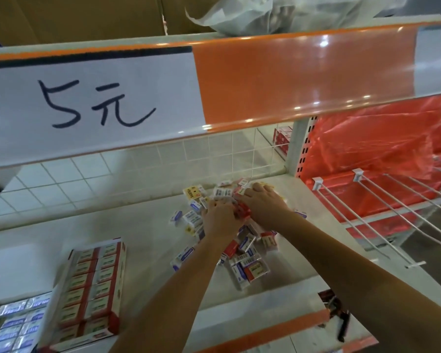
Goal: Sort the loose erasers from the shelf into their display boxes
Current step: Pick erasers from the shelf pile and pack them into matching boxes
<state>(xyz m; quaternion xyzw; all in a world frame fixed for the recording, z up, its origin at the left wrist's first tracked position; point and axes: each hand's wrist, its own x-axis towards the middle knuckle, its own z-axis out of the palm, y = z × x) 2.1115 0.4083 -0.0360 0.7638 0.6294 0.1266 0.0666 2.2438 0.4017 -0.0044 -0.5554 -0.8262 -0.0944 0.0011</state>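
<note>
**Two hands deep in the eraser pile**

Your two bare forearms reach from the bottom edge toward the middle of the white metal shelf [148, 225]. Your left hand [220, 217] has its fingers curled down into the heap of loose small boxed erasers [242, 248], and looks to be gripping a few, though exactly which ones cannot be told. Your right hand [261, 200] lies palm down on the far side of the heap with fingers spread flat over it. Between the two hands sits a red-wrapped eraser [243, 212], touching both. The heap holds dozens of pieces, too jumbled to count. Two display boxes stand at your lower left, well apart from the heap: one red-and-white cardboard display box [92, 291] filled in two neat columns, and one blue-and-white display box [13, 324] just beside it.
</note>
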